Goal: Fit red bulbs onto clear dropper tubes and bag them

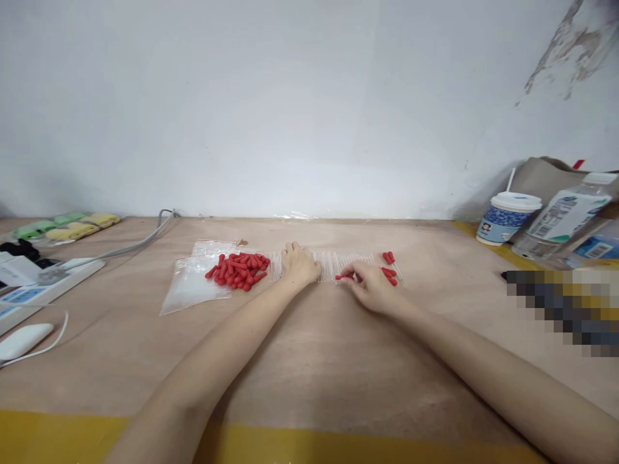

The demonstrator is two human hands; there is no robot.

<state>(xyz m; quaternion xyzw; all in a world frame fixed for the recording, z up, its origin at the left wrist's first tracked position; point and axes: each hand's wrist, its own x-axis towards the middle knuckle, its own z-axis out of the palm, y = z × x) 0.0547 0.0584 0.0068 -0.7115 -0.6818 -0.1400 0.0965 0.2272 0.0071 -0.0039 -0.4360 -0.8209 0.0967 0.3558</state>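
A row of thin clear glass tubes [329, 265] lies side by side on the table. My left hand [298, 264] rests palm down over the row's left part, fingers apart and slightly bent, touching the tubes. Between the thumb and fingers of my right hand [371, 287] is a red rubber dropper bulb [338, 278], close to the tubes' near ends. Whether a tube is in that bulb I cannot tell. Left of the row, a pile of red dropper bulbs [236, 269] lies partly on clear plastic bags [191, 290]. Several tubes with red bulbs [388, 256] lie beyond my right hand.
At the left are a white power strip [72, 267] with a grey cable, a white mouse-like object [25, 341] and green and yellow packs [82, 225]. A paper cup [507, 218] with a straw and a plastic bottle [565, 216] stand at the right. A wall closes off the back.
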